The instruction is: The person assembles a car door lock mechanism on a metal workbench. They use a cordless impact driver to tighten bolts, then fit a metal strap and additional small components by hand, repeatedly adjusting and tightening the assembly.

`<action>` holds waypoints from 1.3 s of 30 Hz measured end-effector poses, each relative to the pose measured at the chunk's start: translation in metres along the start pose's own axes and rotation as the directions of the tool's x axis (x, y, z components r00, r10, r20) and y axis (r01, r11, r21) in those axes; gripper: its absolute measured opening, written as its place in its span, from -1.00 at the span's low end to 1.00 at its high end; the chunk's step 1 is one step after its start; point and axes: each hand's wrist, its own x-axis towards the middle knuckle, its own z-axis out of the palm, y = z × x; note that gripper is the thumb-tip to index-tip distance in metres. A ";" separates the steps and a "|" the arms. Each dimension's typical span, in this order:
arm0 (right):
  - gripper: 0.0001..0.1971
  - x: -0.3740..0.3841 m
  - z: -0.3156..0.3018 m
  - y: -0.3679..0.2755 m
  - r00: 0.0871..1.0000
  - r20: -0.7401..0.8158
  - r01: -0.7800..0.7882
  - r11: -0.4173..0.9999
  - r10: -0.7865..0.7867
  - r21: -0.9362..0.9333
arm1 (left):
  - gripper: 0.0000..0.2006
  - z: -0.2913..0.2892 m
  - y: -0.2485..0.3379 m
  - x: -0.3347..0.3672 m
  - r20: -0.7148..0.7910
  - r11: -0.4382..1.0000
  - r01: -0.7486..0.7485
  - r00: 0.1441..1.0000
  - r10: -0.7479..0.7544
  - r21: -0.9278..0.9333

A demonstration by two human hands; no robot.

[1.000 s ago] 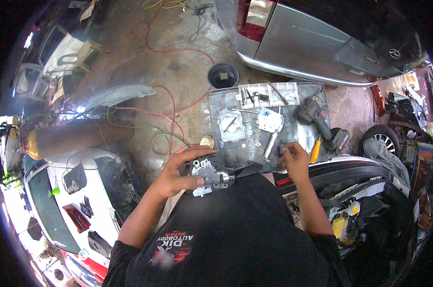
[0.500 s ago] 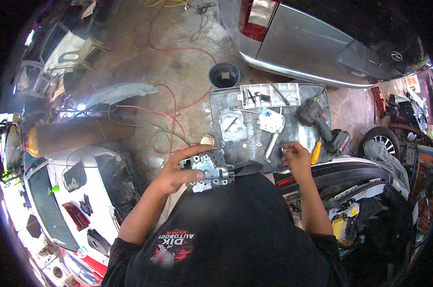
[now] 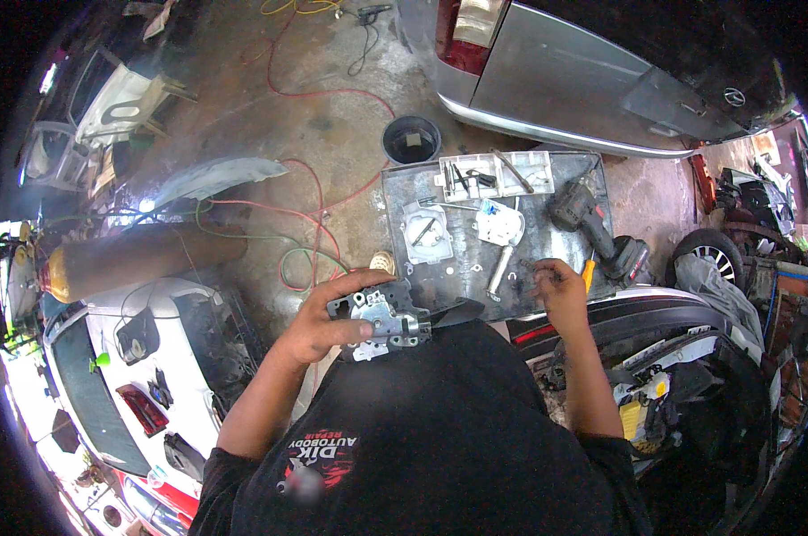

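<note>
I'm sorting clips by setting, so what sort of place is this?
Most likely a vehicle repair workshop: the grey vehicle stands close to the work table, a cordless power tool lies among parts on that table, and a wheel sits off to the right.

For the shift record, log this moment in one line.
left hand: grips metal mechanism | right hand: near table edge, grasp unclear | on table: cordless power tool, orange screwdriver

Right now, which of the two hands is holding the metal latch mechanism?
The left hand grips the metal latch mechanism; the right hand is apart from it, beside the orange-handled screwdriver.
</note>
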 end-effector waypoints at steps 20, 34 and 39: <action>-0.71 0.000 0.017 -0.036 0.919 0.201 0.394 0.752 -0.340 -0.528 | -0.13 -0.002 0.018 -0.003 0.105 0.965 -0.110 0.991 0.087 0.239; -0.89 0.038 0.123 -0.083 0.650 0.491 0.718 0.256 -0.579 -0.648 | -0.14 -0.005 0.012 -0.015 0.120 0.949 -0.137 0.987 0.106 0.285; -0.88 0.054 0.150 -0.088 0.591 0.624 0.744 0.046 -0.511 -0.667 | -0.16 -0.008 0.005 -0.017 0.097 0.949 -0.153 0.987 0.131 0.276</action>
